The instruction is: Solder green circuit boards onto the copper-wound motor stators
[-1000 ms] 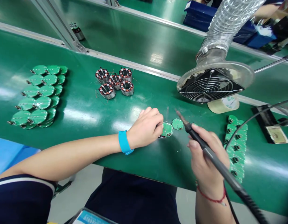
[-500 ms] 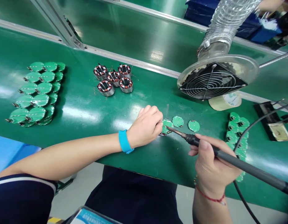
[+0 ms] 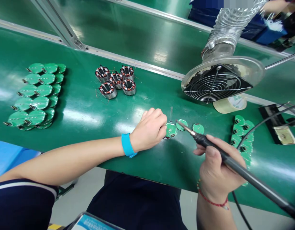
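Observation:
My left hand, with a blue band on its wrist, is closed at the left edge of a round green circuit board. A dark part shows under that board, mostly hidden, and the fingertips are out of sight. My right hand grips a soldering iron by its dark handle. The iron's tip is over a second round board, just right of the held one; whether they touch I cannot tell. A third loose board lies to the right, beyond the iron.
Several wire-wound motor stators stand at the back. Stacked green boards fill the left, and more boards lie at right. A fume extractor fan hangs above a tape roll. An iron stand sits far right.
The soldering iron's tip has lifted off the held board and moved right and slightly up, over the neighbouring board. My left hand stays in place.

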Tool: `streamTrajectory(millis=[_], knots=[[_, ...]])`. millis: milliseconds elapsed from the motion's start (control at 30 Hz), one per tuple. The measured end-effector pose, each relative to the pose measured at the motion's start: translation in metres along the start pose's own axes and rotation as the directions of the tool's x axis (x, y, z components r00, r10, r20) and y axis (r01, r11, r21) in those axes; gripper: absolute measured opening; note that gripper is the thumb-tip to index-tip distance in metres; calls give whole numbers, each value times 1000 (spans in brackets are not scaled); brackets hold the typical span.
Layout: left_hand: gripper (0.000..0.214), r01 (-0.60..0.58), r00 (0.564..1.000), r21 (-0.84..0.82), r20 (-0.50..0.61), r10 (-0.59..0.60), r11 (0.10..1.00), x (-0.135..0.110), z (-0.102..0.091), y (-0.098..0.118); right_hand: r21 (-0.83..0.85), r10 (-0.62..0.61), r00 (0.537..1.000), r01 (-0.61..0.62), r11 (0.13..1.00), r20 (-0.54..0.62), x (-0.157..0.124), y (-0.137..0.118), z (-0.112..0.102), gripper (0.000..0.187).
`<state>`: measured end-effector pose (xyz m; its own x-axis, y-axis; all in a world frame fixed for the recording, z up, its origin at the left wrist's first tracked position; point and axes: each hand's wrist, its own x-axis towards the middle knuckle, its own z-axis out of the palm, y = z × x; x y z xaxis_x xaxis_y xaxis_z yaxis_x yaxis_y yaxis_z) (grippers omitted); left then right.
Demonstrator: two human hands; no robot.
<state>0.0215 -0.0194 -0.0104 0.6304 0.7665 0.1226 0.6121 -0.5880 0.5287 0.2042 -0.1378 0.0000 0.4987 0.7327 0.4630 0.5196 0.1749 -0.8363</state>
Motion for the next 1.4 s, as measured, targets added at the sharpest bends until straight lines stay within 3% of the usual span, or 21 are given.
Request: streamTrajectory(millis=[67,167,267,333,400,467,567,667,833,1033,1233,1333,1400], knots=[[21,3,1000,0,3,-3,1000,0,-1,1,25,0,999,-1,1000,41,-1,1,5,33],[21,10,1000,-18,4,-10,1000,0,-2,1,-51,34,976,-24,998,216,-4,3,16,44],[20,14,1000,-82,1,-14,997,-1,-2,-1,-172,7,918,67,983,398,-7,8,28,44],[17,35,999,-186,-16,-39,982,-1,-2,-4,-195,-37,894,137,971,447,-9,12,36,50],[9,114,991,-330,-29,-131,937,1,-3,-9,-210,-48,886,161,964,461,-9,15,41,53],[15,241,962,-441,-12,-274,865,5,-3,-15,-225,-31,874,159,961,485,-7,17,44,51],[15,364,921,-491,66,-383,792,13,-5,-22,-231,-24,867,159,960,498,-5,18,44,50],[11,323,945,-561,154,-287,762,18,-6,-25,-209,-44,876,164,964,481,-5,19,41,51],[10,90,995,-674,33,-91,733,13,-8,-21,-155,-35,916,105,982,400,2,13,40,51],[13,-94,994,-614,-10,112,783,8,-10,-19,-55,-24,942,45,997,335,16,0,53,40],[11,4,1000,-672,25,17,740,5,-7,-19,-124,-119,916,179,976,383,15,1,50,36],[11,58,996,-729,85,7,682,5,-5,-19,-146,-211,881,297,944,423,12,3,40,39],[12,59,995,-720,102,22,691,4,-5,-19,-153,-212,883,299,942,419,8,4,33,41]])
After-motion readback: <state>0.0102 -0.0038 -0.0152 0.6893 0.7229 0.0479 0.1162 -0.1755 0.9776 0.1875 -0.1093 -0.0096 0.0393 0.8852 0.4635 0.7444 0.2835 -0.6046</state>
